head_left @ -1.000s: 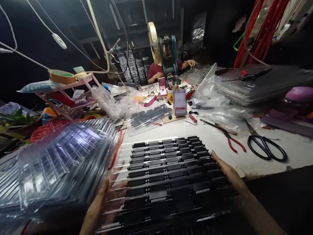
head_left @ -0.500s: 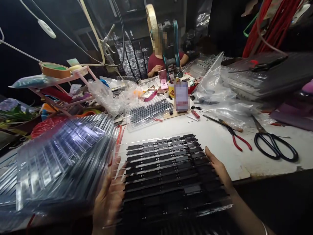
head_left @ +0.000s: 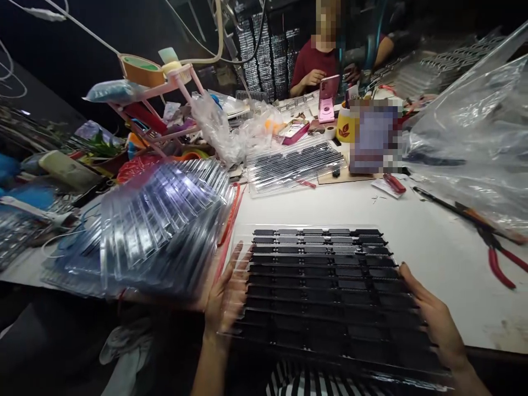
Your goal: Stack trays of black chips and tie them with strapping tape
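Observation:
Between my two hands is a clear plastic tray [head_left: 243,234] with rows of black comb-toothed strips [head_left: 317,269] in it. My left hand [head_left: 231,291] grips the tray's left edge, and the fingers show through the clear plastic. On the opposite edge, my right hand [head_left: 437,319] holds the tray with the thumb up along its side. The near end of the tray hangs over the table's front edge, above a striped black-and-white cloth [head_left: 305,382]. To the left of my left hand lies a fanned stack of clear ribbed plastic trays [head_left: 165,231].
Another filled clear tray [head_left: 295,165] lies farther back on the white table [head_left: 284,212]. Red-handled pliers [head_left: 495,247] lie at right beside a large plastic bag [head_left: 478,137]. A pink rack [head_left: 157,99] stands back left. Across the table sits a person in a red shirt [head_left: 311,63].
My view has swung left and down, so the scene sits further right and the scissors are out of frame. Both hands still hold the tray, which looks more level.

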The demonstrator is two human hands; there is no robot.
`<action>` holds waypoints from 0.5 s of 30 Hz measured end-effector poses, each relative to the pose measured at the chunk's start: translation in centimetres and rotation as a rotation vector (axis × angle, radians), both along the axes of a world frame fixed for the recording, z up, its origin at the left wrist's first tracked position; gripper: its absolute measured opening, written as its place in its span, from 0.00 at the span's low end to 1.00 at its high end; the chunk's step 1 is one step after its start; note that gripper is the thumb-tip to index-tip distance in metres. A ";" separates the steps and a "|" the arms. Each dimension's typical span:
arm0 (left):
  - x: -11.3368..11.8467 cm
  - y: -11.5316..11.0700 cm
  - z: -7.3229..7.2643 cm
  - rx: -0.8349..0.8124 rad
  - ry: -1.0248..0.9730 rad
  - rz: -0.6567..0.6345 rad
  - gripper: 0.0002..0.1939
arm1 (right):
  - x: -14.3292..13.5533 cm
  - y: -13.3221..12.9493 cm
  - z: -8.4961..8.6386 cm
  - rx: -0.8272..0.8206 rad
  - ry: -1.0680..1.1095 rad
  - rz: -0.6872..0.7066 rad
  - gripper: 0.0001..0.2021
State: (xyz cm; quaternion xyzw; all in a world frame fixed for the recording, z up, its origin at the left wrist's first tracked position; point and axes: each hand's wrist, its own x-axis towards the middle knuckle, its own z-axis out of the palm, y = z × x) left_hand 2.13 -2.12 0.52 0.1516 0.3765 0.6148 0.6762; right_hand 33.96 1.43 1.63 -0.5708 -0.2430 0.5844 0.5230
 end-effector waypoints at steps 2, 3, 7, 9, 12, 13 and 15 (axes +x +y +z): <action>-0.1 0.0 0.0 -0.003 -0.034 -0.001 0.24 | -0.4 0.2 0.6 -0.084 -0.037 -0.101 0.10; -0.1 0.0 0.1 0.001 -0.047 -0.002 0.24 | -0.5 0.4 0.9 -0.114 -0.037 -0.139 0.10; 0.0 0.1 -0.1 0.061 -0.141 -0.012 0.25 | -1.1 1.1 2.0 -0.105 0.182 -0.068 0.04; 0.1 0.1 -0.2 0.108 -0.216 -0.024 0.26 | -1.3 1.3 2.3 -0.083 0.296 0.013 0.07; 0.1 0.1 -0.4 0.161 -0.278 -0.047 0.27 | -1.4 1.5 2.7 -0.035 0.357 0.016 0.12; 0.2 0.1 -0.5 0.164 -0.272 -0.042 0.27 | -1.4 1.6 2.7 -0.015 0.377 0.007 0.11; 0.2 0.2 -0.5 0.149 -0.237 -0.023 0.27 | -1.3 1.6 2.9 0.015 0.418 -0.005 0.12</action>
